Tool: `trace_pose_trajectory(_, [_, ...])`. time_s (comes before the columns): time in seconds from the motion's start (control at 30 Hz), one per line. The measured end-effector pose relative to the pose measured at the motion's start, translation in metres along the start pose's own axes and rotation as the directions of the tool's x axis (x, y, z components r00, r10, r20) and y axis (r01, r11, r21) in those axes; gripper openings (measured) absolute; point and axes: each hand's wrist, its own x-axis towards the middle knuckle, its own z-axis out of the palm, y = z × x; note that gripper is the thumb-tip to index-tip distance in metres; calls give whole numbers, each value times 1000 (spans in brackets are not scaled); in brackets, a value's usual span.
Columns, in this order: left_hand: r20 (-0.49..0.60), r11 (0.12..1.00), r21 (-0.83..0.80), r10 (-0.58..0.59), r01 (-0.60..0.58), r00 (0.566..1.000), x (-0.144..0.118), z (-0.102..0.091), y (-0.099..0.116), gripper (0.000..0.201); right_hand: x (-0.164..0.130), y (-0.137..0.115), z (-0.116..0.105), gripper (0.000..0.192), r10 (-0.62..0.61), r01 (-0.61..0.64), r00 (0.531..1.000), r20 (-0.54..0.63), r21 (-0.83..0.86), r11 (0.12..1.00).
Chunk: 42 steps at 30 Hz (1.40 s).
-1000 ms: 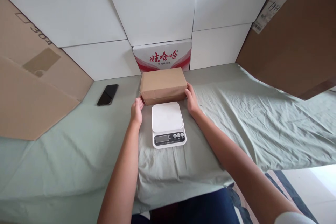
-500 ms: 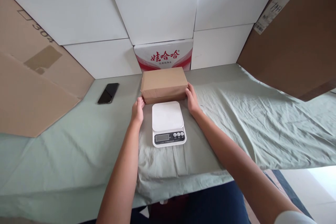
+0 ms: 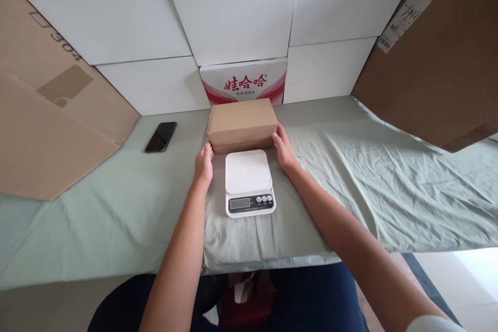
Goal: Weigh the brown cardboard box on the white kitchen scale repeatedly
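A closed brown cardboard box sits between my two hands, just behind a white kitchen scale. My left hand presses against the box's left end, its fingertips partly hidden behind the lower corner. On the opposite end, my right hand grips the box with the thumb on the near face and the fingers along the side. The scale's platform is bare, and its display shows no digits that I can make out. Several round buttons sit to the right of the display.
A black phone lies on the green cloth to the left. Behind the box stands a white-and-red printed carton against white panels. Large cardboard sheets flank the table, one on the left and one on the right.
The box has shifted very slightly to the left between my hands. The camera view has moved a little; the scale and phone stay in place on the cloth.
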Motion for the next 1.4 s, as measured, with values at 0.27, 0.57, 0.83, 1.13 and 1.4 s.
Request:
trace_pose_trajectory(0.27, [-11, 975, -6, 224, -224, 975, -34, -4, 28, 88, -25, -32, 2, 78, -173, 173, 985, 13, -55, 983])
trace_pose_trajectory(0.57, [32, 977, -5, 212, -212, 977, -103, -15, 32, 92, -84, -49, -13, 60, -187, 183, 981, -46, -88, 979])
trace_pose_trajectory(0.83, [-9, 988, 26, 151, -151, 988, -136, -25, 28, 89, -111, -57, -17, 57, -105, 103, 994, -18, -98, 990])
trace_pose_trajectory(1.13, [-24, 990, 1, 139, -139, 990, -140, -28, 29, 86, -110, -55, -16, 54, -120, 118, 993, -12, -113, 987])
trace_pose_trajectory(1.4, [-104, 982, -57, 171, -177, 980, -139, -25, 36, 88, -111, -58, -18, 62, -71, 61, 993, -98, -100, 993])
